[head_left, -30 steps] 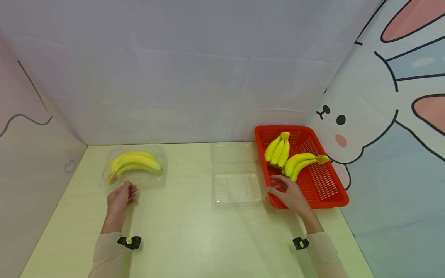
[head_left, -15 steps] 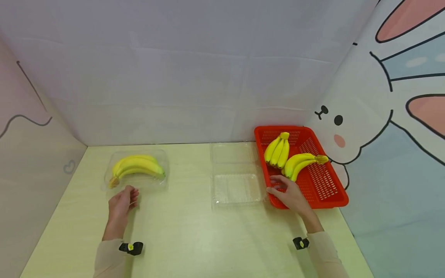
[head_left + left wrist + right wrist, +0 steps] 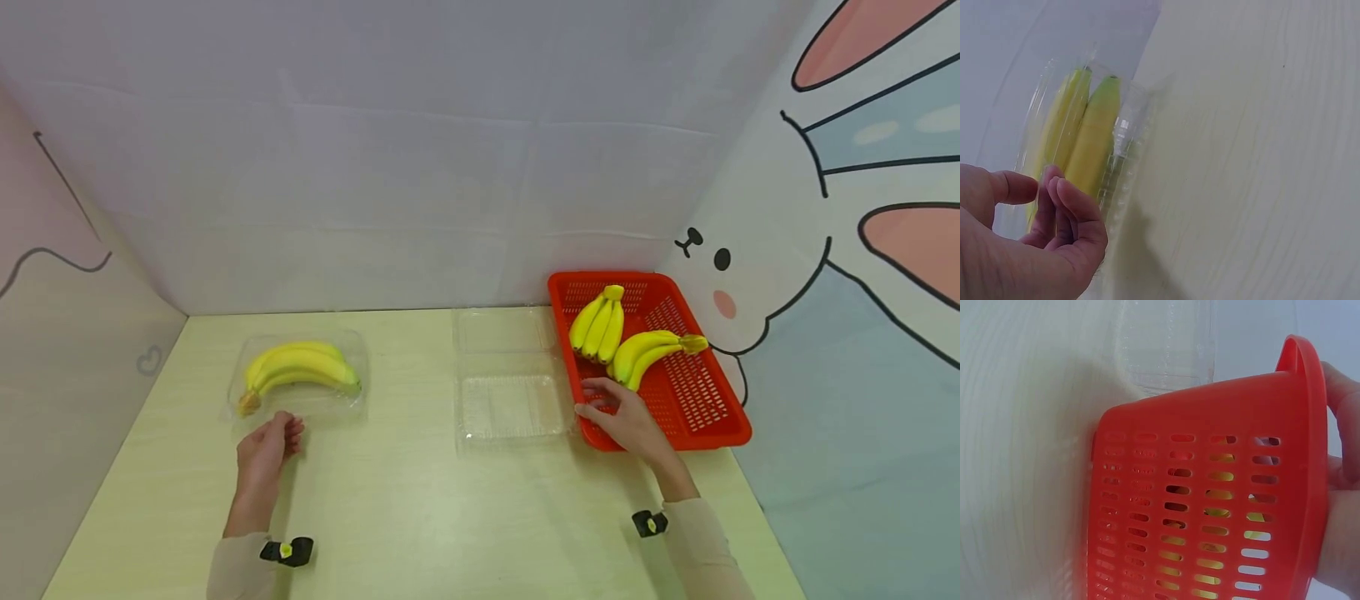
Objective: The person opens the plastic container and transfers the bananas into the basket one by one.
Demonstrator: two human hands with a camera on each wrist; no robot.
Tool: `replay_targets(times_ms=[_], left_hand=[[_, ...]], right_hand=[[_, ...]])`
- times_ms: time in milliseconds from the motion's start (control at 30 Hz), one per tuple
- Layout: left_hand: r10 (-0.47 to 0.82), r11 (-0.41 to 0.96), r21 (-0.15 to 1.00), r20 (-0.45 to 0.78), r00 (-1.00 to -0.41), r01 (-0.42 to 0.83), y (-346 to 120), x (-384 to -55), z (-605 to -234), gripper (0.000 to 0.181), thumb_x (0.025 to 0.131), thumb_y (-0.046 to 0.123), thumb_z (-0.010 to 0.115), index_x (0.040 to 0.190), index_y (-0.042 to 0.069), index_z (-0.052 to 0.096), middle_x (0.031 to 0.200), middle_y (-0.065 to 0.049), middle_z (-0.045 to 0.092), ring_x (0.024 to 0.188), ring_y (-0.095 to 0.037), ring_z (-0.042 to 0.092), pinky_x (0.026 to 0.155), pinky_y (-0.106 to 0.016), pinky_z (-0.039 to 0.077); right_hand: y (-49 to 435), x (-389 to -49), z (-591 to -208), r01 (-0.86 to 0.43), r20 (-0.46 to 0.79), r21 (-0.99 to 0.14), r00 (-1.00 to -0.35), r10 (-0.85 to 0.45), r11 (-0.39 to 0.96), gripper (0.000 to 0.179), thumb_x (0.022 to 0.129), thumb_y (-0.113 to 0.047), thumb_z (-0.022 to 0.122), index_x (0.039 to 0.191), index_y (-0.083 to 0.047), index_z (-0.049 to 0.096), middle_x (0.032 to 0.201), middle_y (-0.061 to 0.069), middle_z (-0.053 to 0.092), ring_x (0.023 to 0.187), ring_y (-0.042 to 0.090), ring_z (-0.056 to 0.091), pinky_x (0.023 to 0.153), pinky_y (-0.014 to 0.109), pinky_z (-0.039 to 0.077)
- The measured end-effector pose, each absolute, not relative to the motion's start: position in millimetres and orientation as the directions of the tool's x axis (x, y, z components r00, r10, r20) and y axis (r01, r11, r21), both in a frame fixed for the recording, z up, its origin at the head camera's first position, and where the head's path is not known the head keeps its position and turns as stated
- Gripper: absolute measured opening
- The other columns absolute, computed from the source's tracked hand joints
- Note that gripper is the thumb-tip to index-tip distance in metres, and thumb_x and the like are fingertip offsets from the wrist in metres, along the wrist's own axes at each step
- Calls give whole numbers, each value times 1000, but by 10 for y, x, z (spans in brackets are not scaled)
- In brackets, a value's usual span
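Note:
A clear plastic clamshell box [image 3: 352,400] with a bunch of bananas [image 3: 303,364] in it lies at the table's left. My left hand [image 3: 261,454] is at its near edge; in the left wrist view the thumb [image 3: 1016,187] and curled fingers pinch the thin plastic. My right hand [image 3: 626,421] hovers over or rests at the near left rim of a red basket [image 3: 693,408], fingers loosely bent and apart from the thumb. Whether it touches the rim is hidden. Inside lie two more bunches, one upright-pointing [image 3: 600,325] and one sideways [image 3: 648,352].
An opened clear plastic clamshell box [image 3: 513,404] lies flat just left of the basket. Behind the pale wooden table [image 3: 427,517] stands a white cloth wall [image 3: 375,167]. A cartoon rabbit print covers the right wall [image 3: 765,250].
My left hand has drawn back toward me and slightly right, and the banana box has slid along with it. The right hand and the basket have stayed put.

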State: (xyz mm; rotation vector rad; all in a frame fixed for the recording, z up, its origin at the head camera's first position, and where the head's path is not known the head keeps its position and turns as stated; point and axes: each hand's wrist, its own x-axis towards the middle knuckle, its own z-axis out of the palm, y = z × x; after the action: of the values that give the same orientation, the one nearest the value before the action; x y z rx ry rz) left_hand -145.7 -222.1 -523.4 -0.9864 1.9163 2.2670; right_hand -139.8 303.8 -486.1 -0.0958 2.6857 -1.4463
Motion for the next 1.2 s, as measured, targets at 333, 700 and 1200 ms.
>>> replay_targets(times_ms=[333,700,1200], left_hand=[[-377,-254,888,-457,-806,-384,-2178,-1378,-5274,24,102,18,57,85,13,73,75,7,69,73,-5,62,67,-18,55],[-382,-224,892,-452,-806,-394,-2138,-1273,-5307,20,103,19,56,97,10,72,79,8,71,76,-4,62,71,-18,55],[-386,-191,897,-443,-809,-399,-2077,-1113,-5300,21,104,21,56,100,7,72,81,8,71,76,-5,62,70,-18,55]], right_hand=[[3032,-1378,-4836,-10,-49,-838,-994,-93,546,48,97,-22,74,137,-1,59,126,17,66,105,29,65,82,19,54],[3041,-1374,-4825,-21,-50,-829,-992,-112,559,48,97,-22,73,138,-1,58,127,17,65,105,29,64,83,19,54],[3057,-1385,-4857,-51,-36,-820,-990,-139,571,47,98,-23,73,137,-1,58,125,16,66,103,27,64,85,22,54]])
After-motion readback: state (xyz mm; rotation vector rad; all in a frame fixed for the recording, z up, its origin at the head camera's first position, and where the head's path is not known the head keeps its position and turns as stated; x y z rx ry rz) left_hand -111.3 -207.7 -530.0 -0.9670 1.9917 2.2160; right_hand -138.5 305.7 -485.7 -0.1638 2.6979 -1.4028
